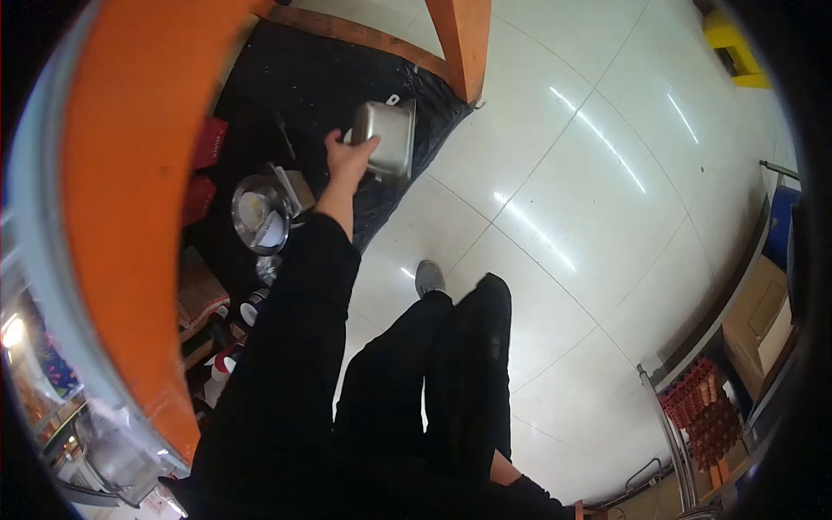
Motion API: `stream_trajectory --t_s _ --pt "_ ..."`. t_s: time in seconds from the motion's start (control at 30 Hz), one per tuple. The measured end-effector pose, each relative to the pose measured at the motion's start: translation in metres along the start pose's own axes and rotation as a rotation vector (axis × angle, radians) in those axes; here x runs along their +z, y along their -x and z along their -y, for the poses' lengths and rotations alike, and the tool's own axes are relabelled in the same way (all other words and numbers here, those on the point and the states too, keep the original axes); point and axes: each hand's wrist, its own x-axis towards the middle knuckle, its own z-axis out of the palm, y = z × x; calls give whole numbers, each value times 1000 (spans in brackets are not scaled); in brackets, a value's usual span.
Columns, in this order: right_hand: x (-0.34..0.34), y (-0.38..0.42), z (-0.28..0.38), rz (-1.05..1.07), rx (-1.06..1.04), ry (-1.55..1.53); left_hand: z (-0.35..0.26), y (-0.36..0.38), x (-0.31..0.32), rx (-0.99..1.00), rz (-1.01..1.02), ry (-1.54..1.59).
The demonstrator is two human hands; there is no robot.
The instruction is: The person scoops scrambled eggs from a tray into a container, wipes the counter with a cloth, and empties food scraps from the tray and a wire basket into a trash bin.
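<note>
My left hand reaches out over the black sheet and is closed on a rectangular stainless steel pan. The pan is tilted, with its rim toward the right, and the hand grips its near left side. Some of the fingers are hidden behind the pan. A small pale tab shows just beyond it. Of my right hand, only a strip of skin near the wrist shows beside my right thigh; its fingers are hidden.
Left of the pan, a clear bowl with things in it stands on the black sheet. Red boxes and bottles line the left. An orange post rises ahead. Red egg trays and cardboard sit at right.
</note>
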Motion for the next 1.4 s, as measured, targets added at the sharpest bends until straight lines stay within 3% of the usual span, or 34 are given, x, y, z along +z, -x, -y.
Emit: stream_trajectory --t_s 0.03,0.1,0.17,0.23,0.27,0.3,0.33,0.37,0.43,0.53,0.57,0.63,0.7,0.77,0.8,0.9,1.0,1.07,1.13,1.23,1.3,1.4 --pt "1 2 -2 -19 -16 -17 -55 51 -20 -217 62 127" --pt "2 8 -9 -59 -47 -28 -61 95 -38 -272 161 356" --pt "1 9 -16 -101 -72 -41 -98 165 -64 -456 404 699" --pt "-1 5 -20 -138 -77 -151 -145 230 -97 -506 587 872" --pt "-4 2 -21 -73 -32 -516 -153 253 -109 -461 711 999" --pt "-8 -2 -20 1 47 -1115 -192 283 -142 -466 848 1007" --pt "-17 -1 -17 11 43 -1284 -225 307 -170 -377 986 1106" --pt "-51 21 11 -318 -126 -456 -249 326 -195 -361 1011 1083" --pt "-84 24 15 -472 -252 -386 -271 363 -242 -321 1005 1109" --pt "-142 75 122 -459 -517 -748 -252 414 -287 -259 962 1284" --pt "-163 121 174 -421 -667 -599 -264 441 -309 -229 935 1375" --pt "-178 193 241 -41 -861 -860 -286 495 -352 -164 889 1561" --pt "-182 277 285 212 -1139 -697 -286 539 -387 -202 876 1714" --pt "-173 353 303 645 -1234 -568 -274 580 -424 -206 902 1878" --pt "-163 382 309 882 -1257 -480 -274 602 -447 -160 842 1877" --pt "-101 495 280 886 -1209 -271 -273 698 -514 -65 625 1877" --pt "-20 547 234 1020 -1248 -226 -191 767 -549 112 425 1948" --pt "36 582 186 1153 -1309 -154 -143 829 -578 187 154 1893" --pt "95 614 128 1281 -1306 -144 -117 912 -616 146 -244 1715" --pt "179 664 32 1405 -1349 -145 -41 1016 -651 406 -549 1462" --pt "222 695 -25 1439 -1422 -133 0 1082 -660 271 -756 1170" --pt "273 758 -99 1592 -1276 -55 34 1176 -681 32 -993 701"
